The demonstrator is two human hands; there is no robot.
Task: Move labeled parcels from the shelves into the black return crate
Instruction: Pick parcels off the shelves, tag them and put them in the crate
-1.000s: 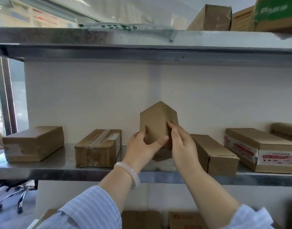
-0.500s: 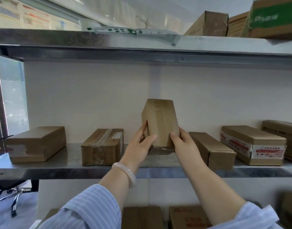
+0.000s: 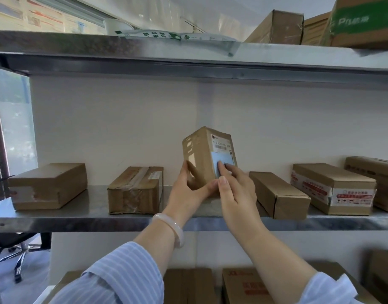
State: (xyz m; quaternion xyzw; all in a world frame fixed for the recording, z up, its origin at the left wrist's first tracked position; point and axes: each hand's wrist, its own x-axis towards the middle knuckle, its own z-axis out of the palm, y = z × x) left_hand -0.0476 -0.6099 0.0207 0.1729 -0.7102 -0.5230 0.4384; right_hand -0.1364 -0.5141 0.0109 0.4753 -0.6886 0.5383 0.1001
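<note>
A small brown cardboard parcel (image 3: 205,154) stands on end over the middle steel shelf (image 3: 79,218), its white shipping label (image 3: 223,154) turned toward me. My left hand (image 3: 189,191) grips its lower left side, thumb across the front bottom. My right hand (image 3: 237,189) holds the lower right side, fingers lying on the label. More brown parcels lie on this shelf: one at far left (image 3: 48,185), a taped one (image 3: 136,189) with a small label, a plain one (image 3: 278,196) right of my hands, and a red-and-white-taped one (image 3: 333,191). The black crate is out of view.
The upper shelf (image 3: 188,60) carries a flat white mailer bag (image 3: 177,37) and several cartons (image 3: 281,27). More cartons (image 3: 243,286) sit on the level below. An office chair base (image 3: 19,251) stands on the floor at lower left.
Both hands have turned the upright parcel, so its labeled face now shows toward me. My right fingers moved onto the label. The camera has tilted slightly.
</note>
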